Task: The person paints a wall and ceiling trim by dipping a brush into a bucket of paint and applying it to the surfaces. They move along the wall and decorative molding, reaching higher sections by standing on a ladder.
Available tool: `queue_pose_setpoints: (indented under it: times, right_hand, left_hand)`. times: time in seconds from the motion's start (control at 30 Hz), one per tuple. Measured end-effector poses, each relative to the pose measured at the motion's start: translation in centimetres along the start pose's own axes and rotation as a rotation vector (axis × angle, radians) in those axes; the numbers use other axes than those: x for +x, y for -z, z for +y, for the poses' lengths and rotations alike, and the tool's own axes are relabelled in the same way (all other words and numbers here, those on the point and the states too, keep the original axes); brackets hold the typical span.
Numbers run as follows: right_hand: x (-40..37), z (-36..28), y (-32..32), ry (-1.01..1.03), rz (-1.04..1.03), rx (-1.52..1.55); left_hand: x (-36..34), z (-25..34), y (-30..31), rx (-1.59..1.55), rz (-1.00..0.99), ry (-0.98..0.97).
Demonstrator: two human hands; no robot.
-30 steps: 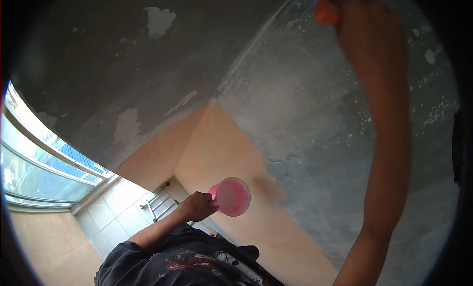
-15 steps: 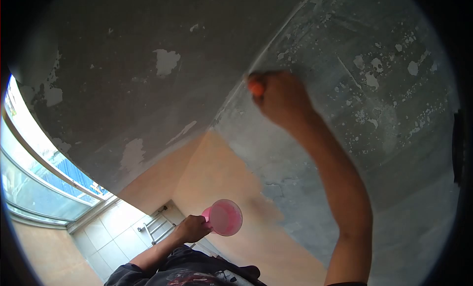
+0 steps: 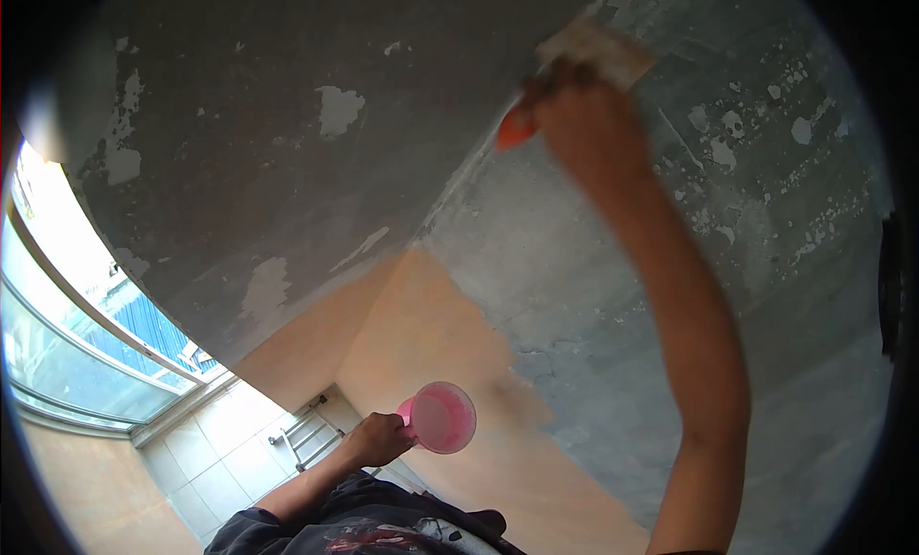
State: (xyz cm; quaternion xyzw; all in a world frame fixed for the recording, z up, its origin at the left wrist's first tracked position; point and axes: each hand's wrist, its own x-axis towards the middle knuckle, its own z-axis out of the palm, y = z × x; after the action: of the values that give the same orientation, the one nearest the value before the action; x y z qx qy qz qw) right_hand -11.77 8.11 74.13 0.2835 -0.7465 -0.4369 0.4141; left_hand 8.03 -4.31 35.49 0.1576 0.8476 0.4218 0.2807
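Observation:
My right hand (image 3: 595, 124) is raised and wrapped round a wide paintbrush (image 3: 613, 53), slightly blurred. The brush's red-orange handle end (image 3: 517, 126) sticks out below the fist, and its pale head lies over the line where the dark surface (image 3: 230, 172) meets the grey wall (image 3: 593, 297). Low in front of my body, my left hand (image 3: 376, 440) grips the handle of a pink plastic jug (image 3: 442, 418). Its open mouth faces the camera, with pale pink showing inside.
Peeled patches (image 3: 340, 110) mark the dark surface and the grey wall. Orange-beige coating (image 3: 421, 325) covers the wall lower down. At the left is a window (image 3: 86, 335) with glass panes. A metal ladder (image 3: 311, 438) stands on white floor tiles (image 3: 239, 447) behind my left arm.
My right hand has moved up and to the right along the corner line, and the brush head has come into sight. The left hand and jug have barely shifted.

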Motion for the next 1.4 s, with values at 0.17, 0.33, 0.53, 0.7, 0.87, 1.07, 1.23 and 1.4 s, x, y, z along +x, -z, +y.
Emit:
queue_pose_setpoints:
  times: [0.17, 0.33, 0.53, 0.7, 0.87, 1.07, 1.23, 1.4]
  right_hand:
    - [-8.1, -13.7, -0.4, 0.151, -0.213, 0.725]
    - [-6.9, -10.1, -2.0, -0.063, -0.14, 0.97]
    - [3.7, 7.6, 7.8, -0.364, 0.12, 0.319]
    - [6.8, 15.0, 6.9, -0.24, 0.362, -0.089]
    - [0.9, 5.0, 2.5, 0.011, 0.021, 0.068]
    - [-7.8, -9.8, 2.4, -0.003, -0.238, 0.758]
    - [-8.0, -7.4, 1.4, -0.145, -0.371, 0.91]
    - [-0.5, 8.9, 6.3, -0.329, -0.105, 0.345]
  left_hand:
    - [-0.6, 0.4, 0.6, 0.003, -0.09, 0.044]
    - [-0.5, -0.3, -0.5, 0.014, -0.01, 0.023]
    - [-0.6, 0.5, -0.2, 0.032, -0.043, 0.036]
    - [-0.5, 0.6, -0.3, 0.023, -0.075, 0.019]
    - [-0.4, 0.5, -1.0, 0.042, -0.012, -0.027]
    - [-0.6, 0.6, -1.0, 0.059, -0.046, -0.025]
    - [-0.4, -0.2, -1.6, 0.059, -0.065, -0.03]
    - [0.0, -0.2, -1.9, 0.065, -0.061, -0.054]
